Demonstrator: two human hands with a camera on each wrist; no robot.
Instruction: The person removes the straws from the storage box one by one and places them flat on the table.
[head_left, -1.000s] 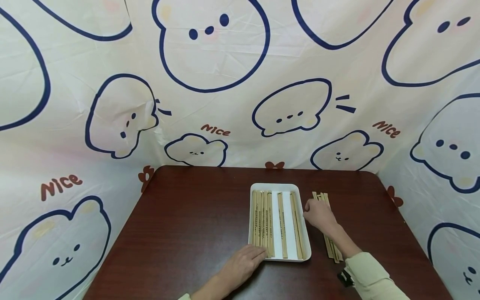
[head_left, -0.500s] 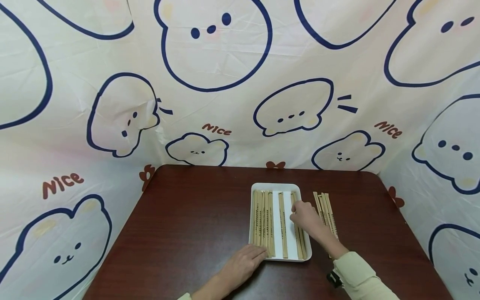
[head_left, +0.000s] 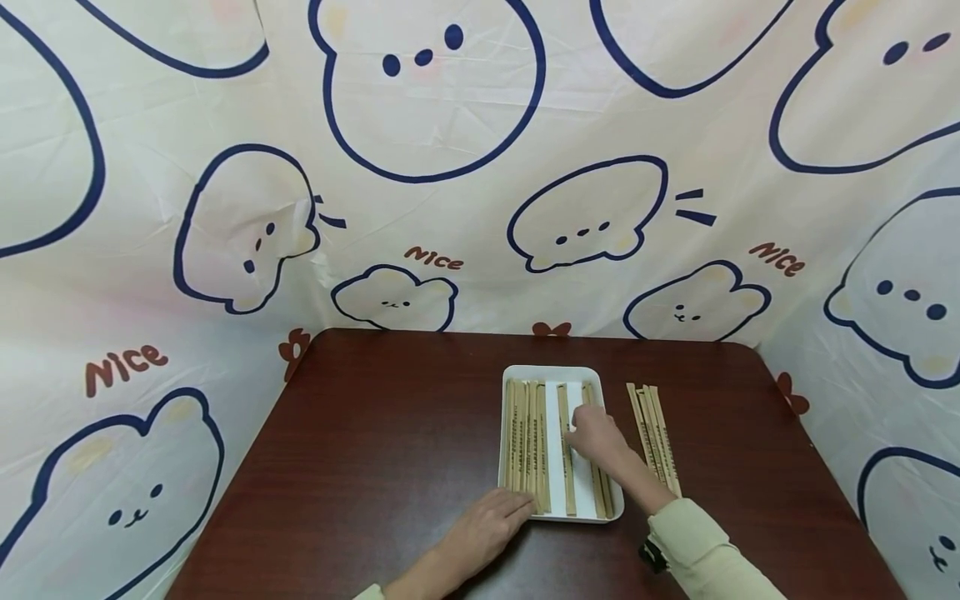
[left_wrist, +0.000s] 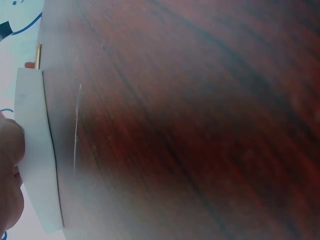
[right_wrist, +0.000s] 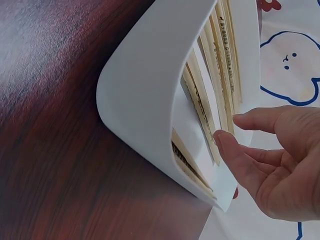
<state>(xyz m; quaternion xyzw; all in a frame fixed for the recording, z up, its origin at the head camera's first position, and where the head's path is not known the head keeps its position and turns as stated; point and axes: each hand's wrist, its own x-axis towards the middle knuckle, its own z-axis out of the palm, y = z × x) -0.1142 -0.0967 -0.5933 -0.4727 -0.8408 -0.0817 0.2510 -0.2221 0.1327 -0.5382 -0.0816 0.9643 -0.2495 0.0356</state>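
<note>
A white tray (head_left: 553,450) holds long tan printed sticks that look like paper-wrapped chopsticks. One group of chopsticks (head_left: 527,450) lies along its left side, a lone middle chopstick (head_left: 568,483) between, and a few at the right. My left hand (head_left: 483,527) holds the near left corner of the tray; its fingers appear beside the tray wall (left_wrist: 37,150) in the left wrist view. Over the tray, near the middle chopstick, is my right hand (head_left: 597,437). The right wrist view shows its thumb (right_wrist: 235,155) and index finger apart, with nothing visible between them.
A loose bundle of similar chopsticks (head_left: 654,429) lies on the dark brown table (head_left: 390,425), right of the tray and partly under my right forearm. A printed cloth (head_left: 420,208) with cartoon animals hangs behind the table and along its sides.
My right hand has moved left from the bundle, across the tray's right rim, to above the middle of the tray. My left hand has stayed at the near left corner.
</note>
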